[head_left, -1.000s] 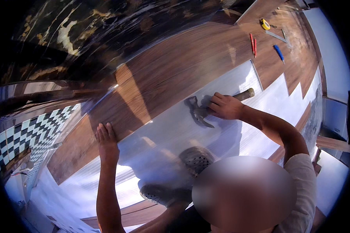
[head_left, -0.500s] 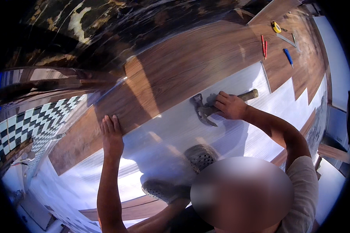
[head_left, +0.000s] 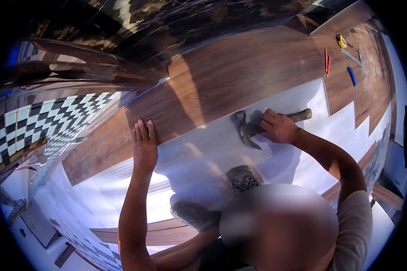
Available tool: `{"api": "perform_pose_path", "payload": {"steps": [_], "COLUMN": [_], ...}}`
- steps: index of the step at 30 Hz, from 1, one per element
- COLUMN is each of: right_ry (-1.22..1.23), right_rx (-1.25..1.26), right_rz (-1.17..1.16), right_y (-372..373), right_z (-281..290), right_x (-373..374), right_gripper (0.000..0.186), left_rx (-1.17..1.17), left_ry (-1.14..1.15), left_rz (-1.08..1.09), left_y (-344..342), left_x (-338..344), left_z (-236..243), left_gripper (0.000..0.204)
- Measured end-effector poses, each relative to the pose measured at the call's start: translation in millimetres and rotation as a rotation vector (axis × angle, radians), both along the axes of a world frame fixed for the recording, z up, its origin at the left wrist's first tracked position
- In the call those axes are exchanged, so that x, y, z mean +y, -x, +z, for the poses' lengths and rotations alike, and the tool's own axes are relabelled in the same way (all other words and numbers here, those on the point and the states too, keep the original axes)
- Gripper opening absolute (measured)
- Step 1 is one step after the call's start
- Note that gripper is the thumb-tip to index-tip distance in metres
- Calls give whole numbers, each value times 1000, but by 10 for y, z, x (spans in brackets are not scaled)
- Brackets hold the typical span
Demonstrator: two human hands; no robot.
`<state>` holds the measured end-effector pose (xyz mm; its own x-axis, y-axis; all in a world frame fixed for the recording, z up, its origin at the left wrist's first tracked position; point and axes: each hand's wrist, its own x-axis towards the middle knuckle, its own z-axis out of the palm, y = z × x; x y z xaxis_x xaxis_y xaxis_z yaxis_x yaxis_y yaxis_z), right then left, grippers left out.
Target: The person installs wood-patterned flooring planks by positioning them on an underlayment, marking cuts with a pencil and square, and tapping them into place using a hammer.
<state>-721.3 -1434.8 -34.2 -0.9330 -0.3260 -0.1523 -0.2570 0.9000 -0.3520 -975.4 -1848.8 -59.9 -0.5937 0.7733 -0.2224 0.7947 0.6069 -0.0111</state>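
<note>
My left hand (head_left: 144,147) lies flat, fingers stretched out, over the near edge of the brown wood-look floor planks (head_left: 239,67). Its wrist and forearm reach across a white underlay sheet (head_left: 203,153). Farther right, my right hand (head_left: 278,127) is wrapped round the handle of a claw hammer (head_left: 246,131). The hammer rests low over the underlay, its dark metal head to the left and the butt of its handle to the right. Whether the head touches the sheet, I cannot tell.
At the far right on the planks lie a yellow tape measure (head_left: 341,41), red pencils (head_left: 326,61), a metal square (head_left: 351,57) and a blue utility knife (head_left: 352,77). Dark marbled stone (head_left: 203,22) borders the far side. Black-and-white checkered tiles (head_left: 63,119) stand at left.
The whole view has turned slightly, so the planks and tools appear farther right. Both hands keep their places, the left on the plank edge and the right round the hammer handle.
</note>
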Motion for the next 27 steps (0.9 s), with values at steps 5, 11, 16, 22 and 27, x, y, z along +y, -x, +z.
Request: {"api": "perform_pose_path", "payload": {"steps": [5, 11, 16, 22, 27], "right_ry": [15, 56, 56, 48, 62], "right_rx": [-66, -22, -44, -20, 17], "right_rz": [96, -1, 65, 86, 16], "right_y": [97, 282, 364, 339, 375], "right_z": [-20, -89, -68, -124, -171], "right_x": [-163, -466, -573, -681, -786], "right_gripper": [36, 28, 28, 31, 29], "left_rx": [55, 64, 65, 76, 83], "left_ry": [54, 25, 54, 50, 8], "left_rz": [-25, -2, 9, 11, 28], "left_y": [5, -17, -23, -29, -29], "left_x": [61, 61, 66, 107, 89], "left_z": [61, 32, 14, 11, 14], "left_gripper": [52, 53, 54, 54, 51]}}
